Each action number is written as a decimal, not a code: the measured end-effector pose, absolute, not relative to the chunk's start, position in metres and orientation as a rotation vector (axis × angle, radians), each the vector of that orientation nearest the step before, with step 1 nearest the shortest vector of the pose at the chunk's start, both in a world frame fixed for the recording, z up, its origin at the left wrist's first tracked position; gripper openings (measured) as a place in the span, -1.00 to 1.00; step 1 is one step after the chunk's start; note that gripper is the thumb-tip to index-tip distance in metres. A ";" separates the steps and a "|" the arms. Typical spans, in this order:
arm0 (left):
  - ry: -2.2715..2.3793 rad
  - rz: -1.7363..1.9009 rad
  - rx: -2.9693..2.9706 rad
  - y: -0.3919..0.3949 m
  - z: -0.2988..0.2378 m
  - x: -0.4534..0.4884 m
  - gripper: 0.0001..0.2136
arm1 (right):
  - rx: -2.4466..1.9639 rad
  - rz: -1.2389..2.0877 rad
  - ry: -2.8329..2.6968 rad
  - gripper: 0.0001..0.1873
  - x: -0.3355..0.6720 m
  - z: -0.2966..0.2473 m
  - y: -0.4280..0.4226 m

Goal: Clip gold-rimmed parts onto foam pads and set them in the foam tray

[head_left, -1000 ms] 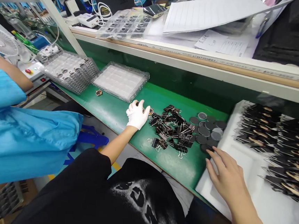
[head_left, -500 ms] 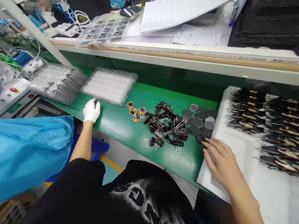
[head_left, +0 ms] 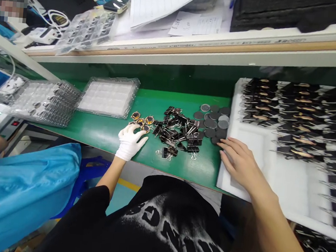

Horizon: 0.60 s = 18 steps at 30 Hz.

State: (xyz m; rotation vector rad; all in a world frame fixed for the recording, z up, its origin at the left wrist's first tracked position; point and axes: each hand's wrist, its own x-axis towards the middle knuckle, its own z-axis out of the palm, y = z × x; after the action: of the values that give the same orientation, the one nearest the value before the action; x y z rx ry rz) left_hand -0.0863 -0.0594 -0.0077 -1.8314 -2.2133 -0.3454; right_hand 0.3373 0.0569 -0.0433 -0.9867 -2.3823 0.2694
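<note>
My left hand, in a white glove, lies on the green bench with its fingers spread, the fingertips touching several small round gold-rimmed parts. Just right of them is a heap of black binder clips, and past that a cluster of dark grey discs. My bare right hand rests flat with its fingers apart on the left edge of a white foam tray, close to the discs. It holds nothing.
Rows of clipped assemblies fill the foam tray's far part. Clear blister trays and a stack of them sit at the bench's left. A person's blue sleeve is at lower left. A shelf with papers runs above.
My left hand came back right from beside the clear tray to the round gold-rimmed parts. The right hand stayed on the foam tray's edge. The camera tilted and shifted.
</note>
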 end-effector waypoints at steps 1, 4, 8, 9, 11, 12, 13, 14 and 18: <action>-2.193 -0.344 -1.857 -0.062 -0.008 -0.085 -0.76 | -0.992 0.247 -2.389 -0.63 0.336 -0.038 0.056; -2.168 -0.357 -1.909 -0.076 -0.012 -0.080 -0.75 | -1.033 0.155 -2.412 -0.65 0.328 -0.019 0.059; -2.138 -0.312 -2.075 -0.098 -0.019 -0.074 -0.79 | -1.138 0.008 -2.488 -0.66 0.303 -0.001 0.078; -2.133 -0.294 -2.117 -0.102 -0.020 -0.073 -0.80 | -1.160 -0.020 -2.521 -0.66 0.297 0.000 0.084; -2.137 -0.299 -2.188 -0.107 -0.020 -0.072 -0.83 | -1.169 -0.057 -2.596 -0.69 0.285 -0.001 0.094; -2.147 -0.345 -2.209 -0.107 -0.020 -0.072 -0.86 | -1.163 -0.066 -2.629 -0.72 0.281 -0.003 0.098; -2.163 -0.422 -2.212 -0.106 -0.020 -0.072 -0.88 | -1.152 -0.069 -2.653 -0.74 0.279 -0.005 0.101; -2.182 -0.509 -2.199 -0.104 -0.021 -0.073 -0.84 | -1.140 -0.065 -2.663 -0.75 0.277 -0.007 0.103; -2.262 -0.619 -2.124 -0.095 -0.025 -0.072 -0.63 | -1.151 -0.003 -2.593 -0.69 0.283 -0.012 0.106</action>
State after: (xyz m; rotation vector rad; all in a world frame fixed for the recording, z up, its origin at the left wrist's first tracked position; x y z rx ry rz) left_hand -0.0719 -0.0950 -0.0247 -2.1241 -2.2620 -0.6195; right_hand 0.2828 0.1057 -0.0123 -1.1511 -2.5935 -0.0032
